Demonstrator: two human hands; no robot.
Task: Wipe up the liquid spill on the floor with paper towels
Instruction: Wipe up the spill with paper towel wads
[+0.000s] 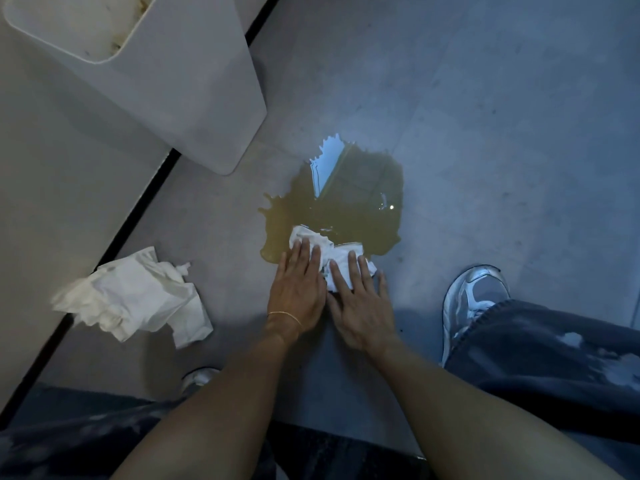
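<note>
Head view, looking down at a crouching person's two hands on a grey floor (502, 150). The left hand (298, 289) and right hand (356, 306) lie side by side, fingers straight and flat, both pressing one crumpled paper towel (325, 247) against the near edge of the yellowish liquid spill (346, 202). The towel's far corner overlaps the puddle; its near part sits on floor just outside it. The decisive relation is direction — almost the whole spill lies ahead of the fingertips, away from the body, spreading a little more to the right than to the left, so the wipe would judge best as a push forward and slightly rightward. Both hands are about equally near the puddle; the left fingertips reach a shade further into it. The task appears early: most of the liquid is unabsorbed, and a bright reflection marks its far rim. A second heap of spare paper towels (138, 292) rests well to the left of the hands, beside a dark floor strip (138, 220) — within the left hand's reach. A white bin (194, 84) stands beyond, and a shoe (474, 296) sits to the right.
</note>
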